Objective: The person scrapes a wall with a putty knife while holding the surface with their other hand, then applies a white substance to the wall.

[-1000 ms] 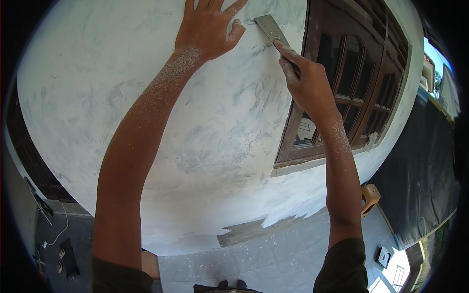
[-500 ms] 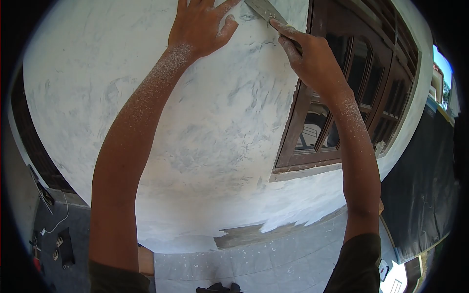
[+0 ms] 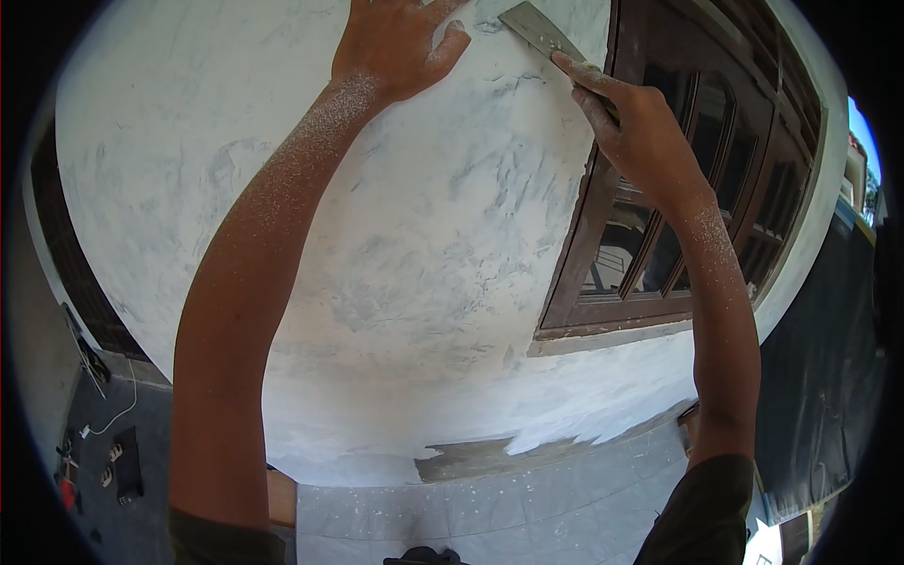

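My right hand (image 3: 640,127) grips a putty knife (image 3: 544,30) by its handle, its wide metal blade angled up and left near the wall. A white wall (image 3: 414,264) with grey smears and patches curves across the middle of the view. High on it, my left hand (image 3: 400,47) lies with thumb and fingers apart, the fingertips cut off by the top edge. Pale dust speckles both forearms. Just right of the blade stands the brown wooden window frame (image 3: 589,217); my right forearm hides part of its glass panes.
Below the wall lies a grey sheet (image 3: 527,513) spotted with white. A bare grey-brown patch (image 3: 471,459) marks the wall's foot. At left, a white cable (image 3: 118,414) and sandals (image 3: 111,466) are on the dark floor. A black sheet (image 3: 819,367) hangs at right.
My right hand and the putty knife have moved right and slightly down, away from the left hand. The left hand has shifted only a little, and the view has tilted slightly.
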### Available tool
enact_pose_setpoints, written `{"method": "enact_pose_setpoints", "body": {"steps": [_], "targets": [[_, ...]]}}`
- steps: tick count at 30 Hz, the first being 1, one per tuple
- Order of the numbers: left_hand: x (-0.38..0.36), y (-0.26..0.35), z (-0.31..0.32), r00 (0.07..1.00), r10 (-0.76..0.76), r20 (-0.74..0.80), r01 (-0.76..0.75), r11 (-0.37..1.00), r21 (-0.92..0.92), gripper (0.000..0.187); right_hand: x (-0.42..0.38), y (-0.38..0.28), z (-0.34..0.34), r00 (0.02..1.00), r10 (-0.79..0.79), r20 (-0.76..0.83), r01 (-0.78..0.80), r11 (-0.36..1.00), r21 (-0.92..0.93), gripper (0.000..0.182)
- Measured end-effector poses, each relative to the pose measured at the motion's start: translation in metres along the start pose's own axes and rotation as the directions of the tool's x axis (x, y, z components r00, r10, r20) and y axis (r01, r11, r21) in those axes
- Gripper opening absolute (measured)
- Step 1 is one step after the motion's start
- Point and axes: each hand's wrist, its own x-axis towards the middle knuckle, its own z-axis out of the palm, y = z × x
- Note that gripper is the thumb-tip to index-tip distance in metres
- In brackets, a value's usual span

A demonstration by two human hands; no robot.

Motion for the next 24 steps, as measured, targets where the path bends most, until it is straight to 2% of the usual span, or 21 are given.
{"method": "enact_pose_setpoints", "body": {"steps": [2,6,9,11,18,20,24], "targets": [[0.0,0.0,-0.001,1.0,-0.008,-0.002,0.008,1.0,0.006,0.058,-0.005,0.001,-0.005,0.995,0.063,0.078,-0.062,0.998,-0.024,0.036],[0.0,0.002,-0.001,1.0,-0.002,0.002,0.002,1.0,0.022,0.058,0.015,-0.001,-0.003,1.0,0.026,0.003,-0.026,0.999,-0.018,0.036],[-0.002,-0.001,0.001,1.0,0.009,0.002,-0.009,1.0,0.017,0.058,0.01,0.002,-0.006,0.998,0.028,0.049,-0.025,0.999,-0.044,0.036],[-0.001,0.0,0.004,1.0,0.009,0.002,-0.009,0.999,0.037,0.058,-0.003,-0.004,-0.016,0.984,0.123,0.127,-0.121,0.992,-0.026,0.037],[-0.001,0.001,-0.001,1.0,0.006,0.029,-0.007,0.999,0.04,0.06,0.023,0.007,-0.005,1.0,-0.026,0.006,0.026,0.999,-0.037,0.035],[0.0,0.002,0.0,1.0,0.004,0.027,-0.005,0.999,0.047,0.06,0.005,0.002,-0.014,0.994,0.059,0.094,-0.058,0.998,-0.014,0.032],[0.001,0.004,-0.001,1.0,-0.007,0.03,0.005,0.998,0.056,0.06,0.008,0.001,-0.01,0.976,0.154,0.153,-0.153,0.988,-0.02,0.032]]}}
